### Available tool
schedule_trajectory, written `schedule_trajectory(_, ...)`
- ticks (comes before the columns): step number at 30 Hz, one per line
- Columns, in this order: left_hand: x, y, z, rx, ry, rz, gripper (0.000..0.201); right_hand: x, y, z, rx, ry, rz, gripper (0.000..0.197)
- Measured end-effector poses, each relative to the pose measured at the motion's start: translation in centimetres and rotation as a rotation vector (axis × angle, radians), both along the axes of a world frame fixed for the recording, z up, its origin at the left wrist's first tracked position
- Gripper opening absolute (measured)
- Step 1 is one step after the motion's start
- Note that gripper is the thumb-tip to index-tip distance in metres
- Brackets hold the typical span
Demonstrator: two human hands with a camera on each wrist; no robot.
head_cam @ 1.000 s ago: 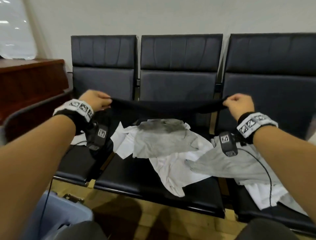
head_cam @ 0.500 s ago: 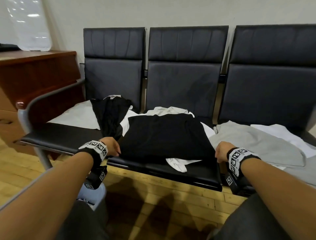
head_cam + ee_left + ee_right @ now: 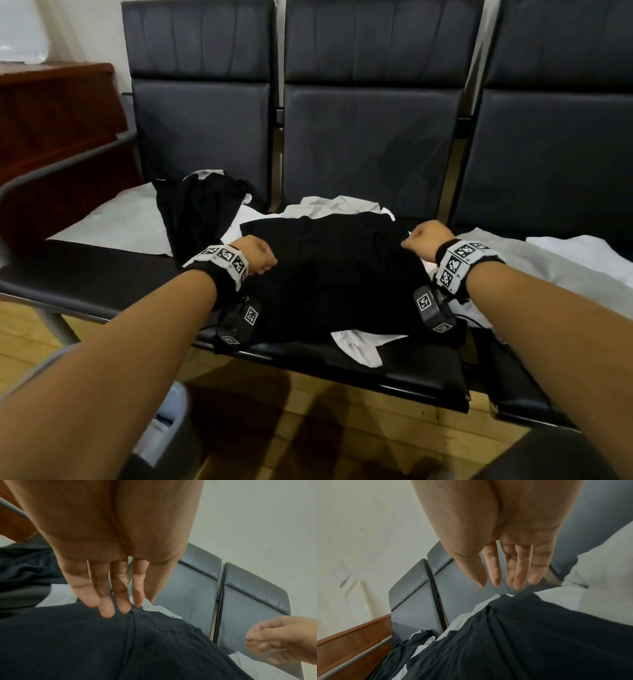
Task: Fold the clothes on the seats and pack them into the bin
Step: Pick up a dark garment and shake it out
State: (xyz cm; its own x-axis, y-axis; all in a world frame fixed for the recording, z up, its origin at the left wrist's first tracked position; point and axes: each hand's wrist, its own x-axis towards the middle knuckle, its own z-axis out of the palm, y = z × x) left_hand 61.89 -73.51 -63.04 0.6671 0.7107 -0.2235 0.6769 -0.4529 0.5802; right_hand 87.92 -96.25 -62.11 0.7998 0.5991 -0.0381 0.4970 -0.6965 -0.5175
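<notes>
With both hands open, left hand (image 3: 257,254) fingertips touching and right hand (image 3: 424,239) just above the black garment (image 3: 337,274) spread between them on the seats (image 3: 404,371), loose cloth underneath could skew any fold.

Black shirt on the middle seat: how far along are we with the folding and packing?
Early. The black shirt lies spread flat, unfolded, with the left hand and right hand open over it. Another black garment, a grey one and white pieces lie loose on the seats. The bin is barely visible.
</notes>
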Motion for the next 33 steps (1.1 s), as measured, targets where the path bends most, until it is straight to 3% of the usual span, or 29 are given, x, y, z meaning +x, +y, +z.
schedule_trajectory(6, 6.5, 4.6, -0.7, 0.091, 0.042, -0.024, 0.004, 4.6, 5.7, -0.8, -0.034, -0.027, 0.023, 0.025)
schedule_trajectory(10, 9.6, 8.8, -1.5, 0.22, -0.025, 0.08, 0.023, 7.7, 9.2, -1.5, 0.004, -0.072, 0.098, 0.022)
schedule_trajectory(13, 12.0, 11.5, -2.6, 0.275, 0.093, 0.026, 0.041, 9.2, 12.0, -2.7, -0.024, -0.113, 0.212, 0.037)
schedule_trajectory(16, 13.9, 13.1, -3.8, 0.208, 0.151, -0.009, 0.063, 9.9, 14.4, -4.2, -0.154, -0.122, 0.312, 0.048)
schedule_trajectory(19, 15.0, 13.9, -5.4, 0.237, 0.23, -0.048, 0.069, 10.6, 15.7, -5.4, -0.224, -0.12, 0.317, 0.05)
schedule_trajectory(24, 14.4, 15.3, -5.7, 0.361, 0.254, -0.038, 0.033, 11.5, 15.8, -5.9, -0.239, -0.133, 0.257, 0.044)
schedule_trajectory(28, 13.0, 15.3, -4.9, 0.32, 0.189, -0.021, 0.02, 11.2, 15.2, -5.0, -0.262, -0.204, 0.202, 0.006)
schedule_trajectory(30, 12.2, 15.3, -4.6, 0.324, 0.137, 0.004, 0.018, 10.9, 14.9, -4.7, -0.278, -0.209, 0.191, 0.006)
schedule_trajectory(33, 11.5, 15.3, -4.0, 0.288, -0.043, 0.011, 0.006, 10.6, 14.6, -4.4, -0.202, -0.167, 0.201, 0.03)
